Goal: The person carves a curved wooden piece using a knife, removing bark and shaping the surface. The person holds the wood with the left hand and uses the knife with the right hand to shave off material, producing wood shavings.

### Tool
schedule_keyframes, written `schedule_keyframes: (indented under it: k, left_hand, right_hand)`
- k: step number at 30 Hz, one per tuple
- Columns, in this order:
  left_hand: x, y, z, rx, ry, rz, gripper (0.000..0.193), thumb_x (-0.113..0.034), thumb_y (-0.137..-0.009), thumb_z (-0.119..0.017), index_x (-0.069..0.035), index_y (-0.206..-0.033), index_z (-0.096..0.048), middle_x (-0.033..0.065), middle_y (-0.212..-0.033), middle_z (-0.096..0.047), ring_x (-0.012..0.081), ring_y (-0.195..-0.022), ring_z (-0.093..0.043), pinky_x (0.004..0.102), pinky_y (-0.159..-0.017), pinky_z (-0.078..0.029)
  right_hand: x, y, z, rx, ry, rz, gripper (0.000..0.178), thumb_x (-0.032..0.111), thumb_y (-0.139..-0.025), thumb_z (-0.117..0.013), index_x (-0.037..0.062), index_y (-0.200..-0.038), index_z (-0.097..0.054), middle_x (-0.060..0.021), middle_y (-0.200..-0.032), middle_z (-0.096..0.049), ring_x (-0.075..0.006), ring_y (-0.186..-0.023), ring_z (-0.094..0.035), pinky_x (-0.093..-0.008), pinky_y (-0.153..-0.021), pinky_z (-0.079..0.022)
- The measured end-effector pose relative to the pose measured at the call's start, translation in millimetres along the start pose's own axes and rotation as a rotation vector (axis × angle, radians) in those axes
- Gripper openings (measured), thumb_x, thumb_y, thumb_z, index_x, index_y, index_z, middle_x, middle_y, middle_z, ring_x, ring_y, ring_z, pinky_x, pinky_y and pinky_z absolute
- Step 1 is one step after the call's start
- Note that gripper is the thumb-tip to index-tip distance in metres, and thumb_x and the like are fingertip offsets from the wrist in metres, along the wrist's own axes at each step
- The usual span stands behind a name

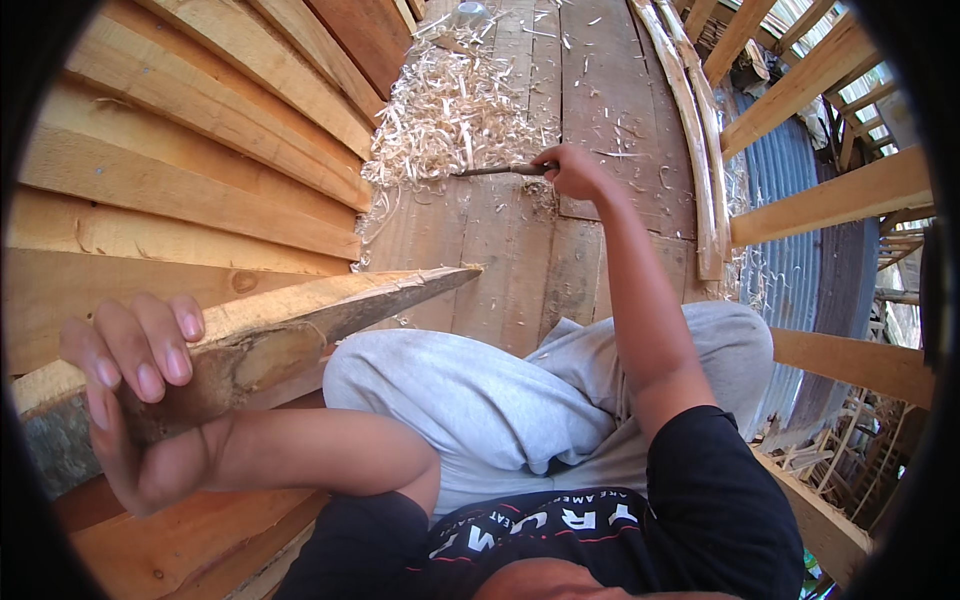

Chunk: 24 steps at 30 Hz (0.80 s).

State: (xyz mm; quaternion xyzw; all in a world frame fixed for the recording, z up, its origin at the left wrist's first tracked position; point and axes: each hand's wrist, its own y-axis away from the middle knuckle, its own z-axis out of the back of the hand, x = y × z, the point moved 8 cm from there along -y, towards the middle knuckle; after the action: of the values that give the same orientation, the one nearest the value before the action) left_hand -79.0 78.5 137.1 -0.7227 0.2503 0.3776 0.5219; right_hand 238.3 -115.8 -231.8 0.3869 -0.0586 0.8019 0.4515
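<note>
A rough length of timber (pixel 275 350) with a pale hewn face and dark bark-like side lies at the left, its pointed end reaching past my knee. Curled over its near part is my left hand (pixel 150 400), fingertips on the wood. My right arm stretches forward, and my right hand (pixel 575 172) is closed around the handle of a long, thin, dark-bladed knife (pixel 495 170). The blade points left, low over the floor at the near edge of a heap of curled wood shavings (pixel 450 110). Its exact shape is too small to tell.
Sawn boards (pixel 190 150) stand in a row along the left. A plank floor (pixel 510 255) lies ahead, with long split strips of wood (pixel 700 150) at its right side. Beyond is an open railing of beams (pixel 830 195) and corrugated metal sheeting (pixel 790 200). A small clear container (pixel 469 13) stands at the far end.
</note>
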Motion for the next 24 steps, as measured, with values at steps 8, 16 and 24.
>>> schedule_keyframes:
  k: [8,16,24]
  left_hand:
    - [3.1,-0.8,-1.6,-0.059,0.024,0.003,0.011,-0.014,-0.083,-0.051,-0.008,-0.088,-0.044,0.0032,-0.073,-0.043,0.0153,-0.070,-0.043,0.0354,-0.076,-0.033]
    - [5.1,-2.1,-2.6,-0.036,0.027,0.010,0.011,-0.014,-0.083,-0.051,-0.007,-0.089,-0.045,0.0035,-0.074,-0.044,0.0156,-0.071,-0.044,0.0355,-0.076,-0.034]
    - [5.8,-1.6,-1.1,-0.054,0.033,0.008,0.011,-0.014,-0.083,-0.051,-0.008,-0.089,-0.045,0.0032,-0.073,-0.043,0.0153,-0.070,-0.043,0.0354,-0.076,-0.034]
  right_hand:
    - [-43.5,10.9,44.8,-0.063,0.086,-0.016,0.036,-0.004,-0.073,-0.061,0.0133,-0.102,-0.075,-0.0059,-0.094,-0.072,-0.0175,-0.086,-0.064,-0.0308,-0.077,-0.050]
    - [-54.1,26.8,72.9,-0.002,0.158,-0.129,0.045,-0.010,-0.072,-0.056,0.0135,-0.105,-0.074,-0.0140,-0.102,-0.071,-0.0249,-0.096,-0.067,-0.0343,-0.083,-0.051]
    - [-39.5,37.9,111.3,-0.353,0.165,-0.195,0.040,-0.009,-0.074,-0.056,0.0134,-0.100,-0.075,-0.0133,-0.104,-0.071,-0.0246,-0.096,-0.067,-0.0361,-0.083,-0.051]
